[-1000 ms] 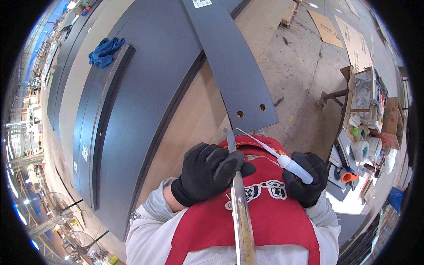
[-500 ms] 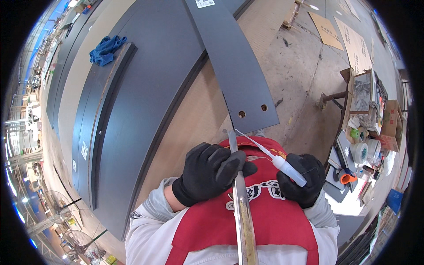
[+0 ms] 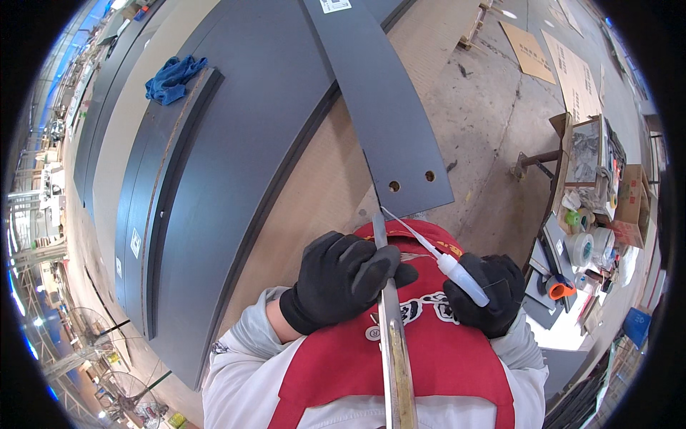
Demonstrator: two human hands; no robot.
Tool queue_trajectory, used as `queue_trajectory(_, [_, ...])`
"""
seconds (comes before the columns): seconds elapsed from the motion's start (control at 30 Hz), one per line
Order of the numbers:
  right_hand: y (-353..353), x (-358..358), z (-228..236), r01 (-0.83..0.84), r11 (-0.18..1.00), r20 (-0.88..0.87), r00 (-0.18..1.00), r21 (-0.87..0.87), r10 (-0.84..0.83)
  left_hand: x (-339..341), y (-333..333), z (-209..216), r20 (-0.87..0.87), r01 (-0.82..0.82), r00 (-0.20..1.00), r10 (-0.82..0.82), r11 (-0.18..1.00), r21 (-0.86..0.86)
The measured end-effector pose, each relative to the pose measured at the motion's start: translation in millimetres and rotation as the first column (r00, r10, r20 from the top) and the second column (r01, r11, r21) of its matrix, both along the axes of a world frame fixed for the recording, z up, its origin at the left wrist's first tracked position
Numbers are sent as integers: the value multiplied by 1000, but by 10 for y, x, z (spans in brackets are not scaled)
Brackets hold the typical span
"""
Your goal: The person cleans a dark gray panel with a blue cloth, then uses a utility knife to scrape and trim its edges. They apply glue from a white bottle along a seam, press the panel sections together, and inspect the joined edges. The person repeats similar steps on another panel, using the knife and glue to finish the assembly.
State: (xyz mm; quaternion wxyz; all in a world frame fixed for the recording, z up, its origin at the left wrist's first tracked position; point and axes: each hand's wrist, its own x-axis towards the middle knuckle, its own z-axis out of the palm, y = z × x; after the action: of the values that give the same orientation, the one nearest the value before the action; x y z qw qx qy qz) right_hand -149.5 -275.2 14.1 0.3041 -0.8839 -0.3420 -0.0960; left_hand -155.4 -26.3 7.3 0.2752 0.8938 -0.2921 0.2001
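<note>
My left hand (image 3: 343,279), in a black glove, is closed around a long narrow metal-faced strip (image 3: 396,357) that runs down over my red apron. The strip's far end lies beside the near corner of a dark grey panel (image 3: 400,136) with two round holes. My right hand (image 3: 494,293), also in a black glove, grips a small translucent squeeze bottle (image 3: 463,279) with a long thin nozzle. The nozzle tip sits at the panel's corner, close to the strip's end; whether it touches cannot be made out.
Large dark grey panels (image 3: 243,143) lie at the left, with a narrower piece (image 3: 168,207) and a blue cloth (image 3: 174,79) on top. On the right a cluttered bench holds tape rolls (image 3: 580,249) and an orange-handled tool (image 3: 559,287). Cardboard sheets (image 3: 527,51) lie on the floor beyond.
My right hand and the squeeze bottle have shifted slightly left, and the bottle is a little steeper. The panel's near end sits very slightly further right in view. My left hand keeps its grip.
</note>
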Motion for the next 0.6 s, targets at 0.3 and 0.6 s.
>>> queue_trajectory(0.3, [-15, -26, -35, -32, 996, 70, 997, 77, 27, 12, -15, 17, 7, 11, 1000, -11, 999, -37])
queue_trajectory(0.6, [-21, -42, -14, -24, 998, 63, 998, 53, 20, 12, -4, -12, 24, 14, 1000, -13, 999, -36])
